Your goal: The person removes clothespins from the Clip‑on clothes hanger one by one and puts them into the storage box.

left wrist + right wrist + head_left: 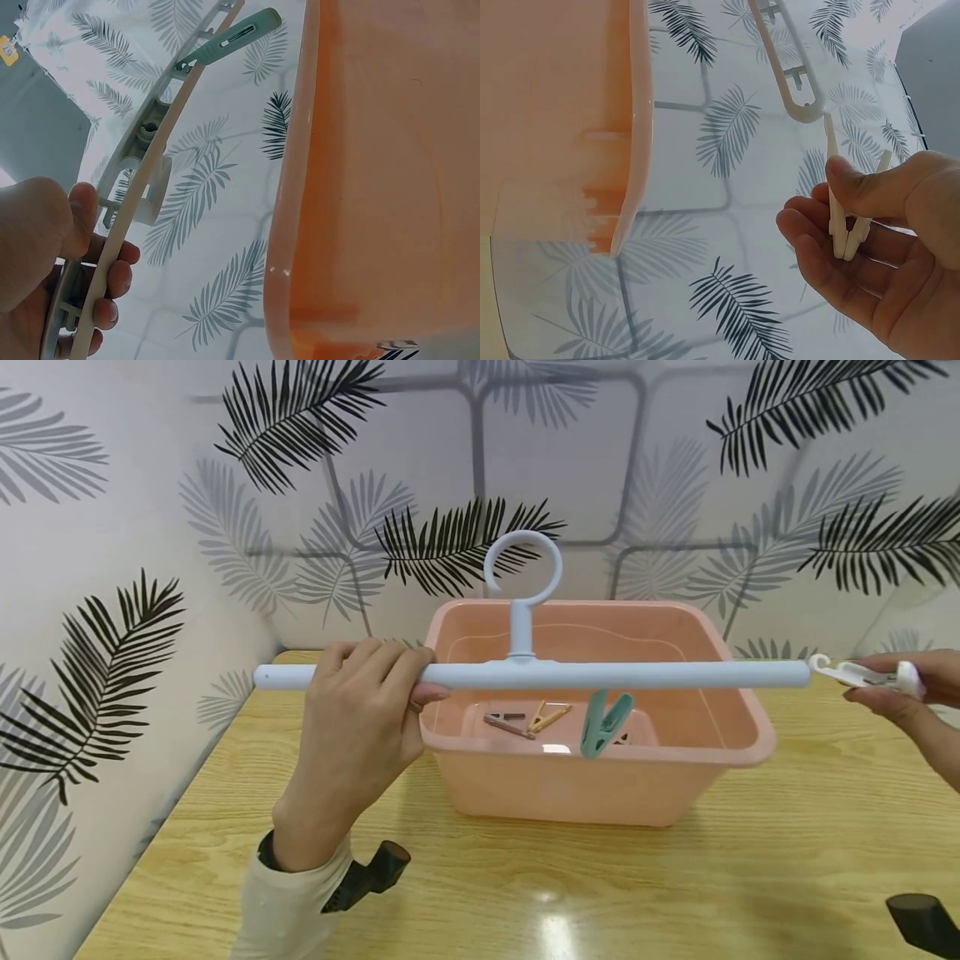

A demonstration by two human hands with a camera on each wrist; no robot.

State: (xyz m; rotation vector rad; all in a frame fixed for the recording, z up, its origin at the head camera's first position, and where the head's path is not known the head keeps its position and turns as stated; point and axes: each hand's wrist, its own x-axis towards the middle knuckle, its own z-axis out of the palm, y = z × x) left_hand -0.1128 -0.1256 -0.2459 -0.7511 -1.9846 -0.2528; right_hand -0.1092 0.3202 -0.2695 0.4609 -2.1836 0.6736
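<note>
Hands are working above a wooden bench (525, 877), the glossy near part of which is catching a glare spot. Left hand (352, 735) is reaching up from the near left, its grip wrapping fingers over the pale blue bar of a hanger (540, 674) close to the bar's left end; the left wrist view is showing the fingers (112, 277) curling round the bar's ribbed underside. Right hand (900, 689) is coming in from the right edge, its grip pinching a white clothespin (862, 674) between thumb and fingers. The right wrist view is showing the thumb (870, 187) pressing the pin's two legs together, with the pin's tip meeting the right end of the hanger bar.

Hanger is being held level, above the bench and across the top of a pink plastic tub (600, 777), its round hook (525, 568) pointing up toward the far wall. A green clothespin (603, 722) is hanging clipped on the bar just right of centre, dangling into the tub.

Tub is standing on the bench beyond the left hand, centre of the scene. Brown and yellow clothespins (525, 721) are lying on its floor.

Farther off, a wall (150, 485) with black and grey palm-leaf print is running behind the bench and along the left side.
</note>
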